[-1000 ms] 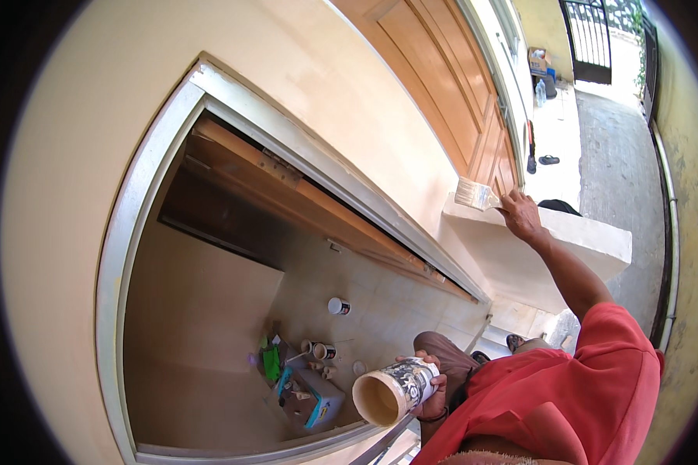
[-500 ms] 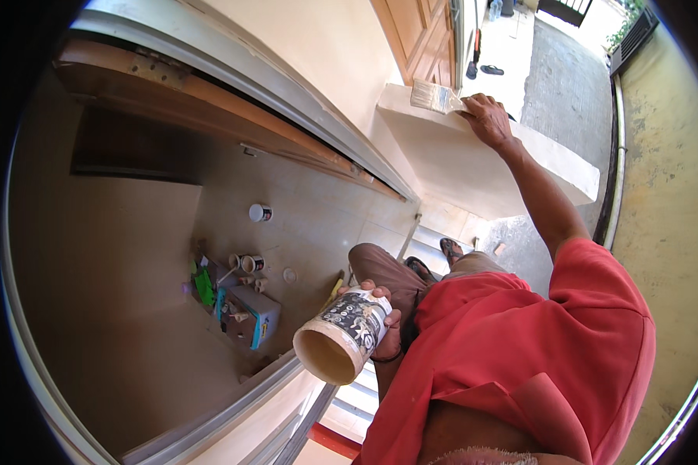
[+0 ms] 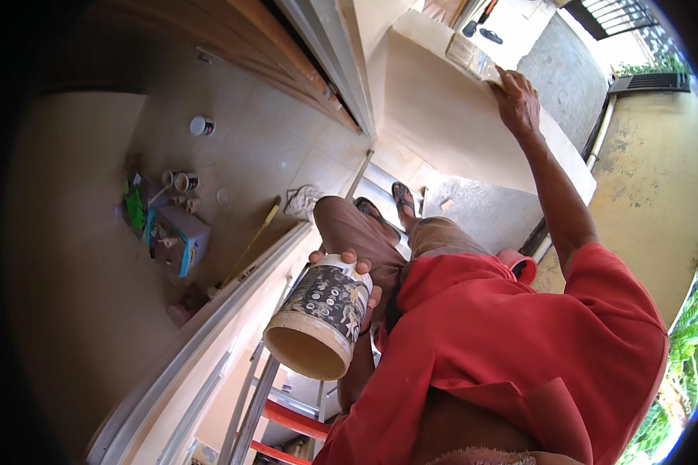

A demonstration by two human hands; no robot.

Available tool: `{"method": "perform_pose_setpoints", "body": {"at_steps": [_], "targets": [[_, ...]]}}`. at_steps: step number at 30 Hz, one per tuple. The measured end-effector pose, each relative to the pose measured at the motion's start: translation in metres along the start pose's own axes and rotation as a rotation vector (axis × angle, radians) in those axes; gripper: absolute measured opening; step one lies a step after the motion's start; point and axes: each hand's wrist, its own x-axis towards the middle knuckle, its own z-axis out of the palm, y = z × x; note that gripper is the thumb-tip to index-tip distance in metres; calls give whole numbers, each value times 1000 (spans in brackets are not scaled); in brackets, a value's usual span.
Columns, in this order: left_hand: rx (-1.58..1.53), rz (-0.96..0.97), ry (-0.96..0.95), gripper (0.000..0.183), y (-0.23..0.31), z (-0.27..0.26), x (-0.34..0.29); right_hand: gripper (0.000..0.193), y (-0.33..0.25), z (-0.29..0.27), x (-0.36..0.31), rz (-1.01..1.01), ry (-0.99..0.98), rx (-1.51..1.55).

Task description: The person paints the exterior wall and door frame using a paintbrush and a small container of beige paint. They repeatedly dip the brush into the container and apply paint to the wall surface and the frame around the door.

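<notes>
My left hand (image 3: 373, 299) is wrapped round a cylindrical paint tub (image 3: 322, 291) with a dark, paint-smeared label. The tub is tilted, its open mouth toward the lower left, and its inside is pale. On the other side my right arm is stretched out. My right hand (image 3: 517, 102) grips a wide flat paintbrush (image 3: 468, 56), whose pale bristles lie against the top edge of a cream wall ledge (image 3: 450, 128). The brush handle is mostly hidden by the fingers.
Below me stands a ladder with red parts (image 3: 296, 420). Beyond the window frame, a grey box (image 3: 188, 231), several small tubs and a white-lidded tub (image 3: 202, 125) rest on the floor. A red bucket (image 3: 522, 266) is beside my leg. A stained yellow wall (image 3: 636, 186) runs along the right.
The view has shifted, bringing the ladder's red parts and the bucket into sight. The brush has moved from over the ledge's end to along its top edge. Both hands keep their holds.
</notes>
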Motion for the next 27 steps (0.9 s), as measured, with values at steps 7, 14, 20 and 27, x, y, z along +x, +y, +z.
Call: {"method": "perform_pose_setpoints", "body": {"at_steps": [7, 14, 20, 27], "targets": [[27, -19, -25, 43, 7, -3, 1, 47, 12, 3, 0, -11, 17, 8], [27, 19, -28, 41, 2, 6, 6, 46, 4, -1, 2, 19, 51, 69], [-12, -81, -96, 45, 6, -13, 45, 46, -3, -16, 7, 181, 56, 287], [71, -325, -86, 42, 23, 18, 69, 48, -25, -61, -31, 216, 29, 190]]}}
